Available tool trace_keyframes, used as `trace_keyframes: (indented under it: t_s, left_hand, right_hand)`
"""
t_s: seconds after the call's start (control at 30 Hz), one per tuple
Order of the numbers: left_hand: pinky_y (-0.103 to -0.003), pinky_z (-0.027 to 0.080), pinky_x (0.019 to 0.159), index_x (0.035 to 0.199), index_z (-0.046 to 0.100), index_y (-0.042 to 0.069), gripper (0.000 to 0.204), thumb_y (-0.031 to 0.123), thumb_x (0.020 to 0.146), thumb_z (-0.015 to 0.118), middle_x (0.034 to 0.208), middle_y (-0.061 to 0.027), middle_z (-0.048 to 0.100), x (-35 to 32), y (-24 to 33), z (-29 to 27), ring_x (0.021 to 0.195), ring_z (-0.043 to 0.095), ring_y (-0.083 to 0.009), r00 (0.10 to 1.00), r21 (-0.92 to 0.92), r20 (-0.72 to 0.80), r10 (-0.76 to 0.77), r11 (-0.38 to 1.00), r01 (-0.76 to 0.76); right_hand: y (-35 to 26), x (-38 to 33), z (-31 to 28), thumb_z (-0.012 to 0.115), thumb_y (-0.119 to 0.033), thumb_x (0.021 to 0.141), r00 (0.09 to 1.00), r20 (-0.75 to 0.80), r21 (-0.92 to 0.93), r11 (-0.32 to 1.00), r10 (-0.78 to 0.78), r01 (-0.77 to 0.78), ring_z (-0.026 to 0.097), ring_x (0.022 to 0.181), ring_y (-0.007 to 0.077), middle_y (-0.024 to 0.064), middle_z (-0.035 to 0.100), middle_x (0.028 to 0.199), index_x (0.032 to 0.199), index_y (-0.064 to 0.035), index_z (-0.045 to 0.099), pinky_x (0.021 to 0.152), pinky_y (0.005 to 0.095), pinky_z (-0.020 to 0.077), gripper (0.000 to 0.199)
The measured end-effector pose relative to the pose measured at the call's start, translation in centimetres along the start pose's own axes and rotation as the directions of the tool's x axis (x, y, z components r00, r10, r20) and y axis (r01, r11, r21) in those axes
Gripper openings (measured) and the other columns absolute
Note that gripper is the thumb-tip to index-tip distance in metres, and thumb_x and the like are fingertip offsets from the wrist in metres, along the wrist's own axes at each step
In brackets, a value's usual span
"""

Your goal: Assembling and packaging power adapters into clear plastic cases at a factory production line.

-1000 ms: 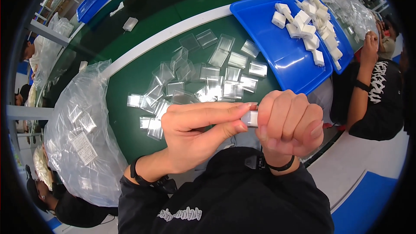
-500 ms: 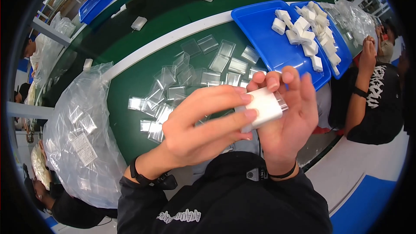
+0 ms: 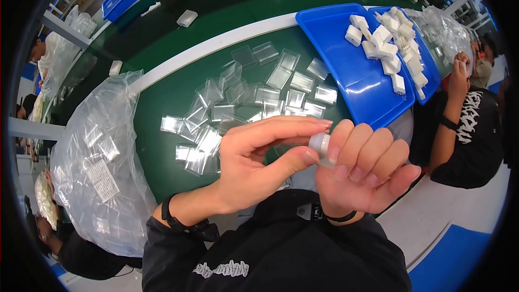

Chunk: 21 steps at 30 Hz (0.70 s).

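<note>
A white charger plug [image 3: 322,148] is held between my two hands, mostly hidden by the right fingers. My right hand [image 3: 359,170] is closed, its fingers curled over the plug. On the other side my left hand [image 3: 257,157] has its thumb and fingertips bent in at the plug's exposed rounded end. The prongs are out of sight. Below and beyond my hands, several clear plastic sleeves [image 3: 283,69] lie loosely spread and overlapping on the green work surface [image 3: 157,97].
To the right, a blue tray [image 3: 324,38] and a second blue tray [image 3: 430,78] hold piled white plugs. A large clear bag [image 3: 97,205] of sleeves stands left. Beyond a white rail [image 3: 216,39], a green belt carries scattered plugs. A co-worker [image 3: 467,135] sits at right.
The right hand, spread beside the plug before, has curled around it and turned over. My left fingers have slid to the plug's other end. Plugs on the belt appear shifted rightward.
</note>
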State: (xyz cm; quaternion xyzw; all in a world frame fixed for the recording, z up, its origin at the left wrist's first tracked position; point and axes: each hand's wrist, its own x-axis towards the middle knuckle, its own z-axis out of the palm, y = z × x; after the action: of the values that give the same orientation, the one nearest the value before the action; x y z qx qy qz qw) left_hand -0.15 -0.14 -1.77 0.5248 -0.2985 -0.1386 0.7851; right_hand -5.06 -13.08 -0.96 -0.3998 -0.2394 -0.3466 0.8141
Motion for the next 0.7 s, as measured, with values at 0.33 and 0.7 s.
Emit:
trace_keyframes:
  t_s: [0.33, 0.7]
  left_hand:
    - [-0.029, 0.053, 0.072, 0.093, 0.068, -0.007, 0.022, -0.006, 0.071, 0.073, 0.093, -0.0220, 0.067, 0.1, 0.9, -0.4, 0.083, 0.067, -0.0246, 0.996, 0.210, 0.089, -0.009, 0.978, -0.010]
    - [-0.024, 0.053, 0.065, 0.090, 0.071, -0.003, 0.022, -0.003, 0.068, 0.075, 0.081, -0.0136, 0.070, -0.2, 1.0, -0.1, 0.072, 0.068, -0.0181, 0.997, 0.214, 0.021, 0.071, 0.974, -0.074]
  right_hand:
    - [-0.5, -0.4, -0.1, 0.023, -0.033, 0.101, 0.979, -0.186, 0.097, 0.993, 0.088, -0.071, 0.040, 0.048, 0.0172, 0.0040, 0.041, 0.061, 0.068, -0.0106, 0.035, 0.057, 0.0374, 0.0434, 0.042]
    - [-1.1, 0.7, -0.7, 0.035, -0.025, 0.097, 0.970, 0.013, 0.008, 0.970, 0.241, -0.241, 0.046, 0.045, 0.0178, 0.0033, 0.041, 0.050, 0.057, -0.0097, 0.036, 0.055, 0.0363, 0.0451, 0.043]
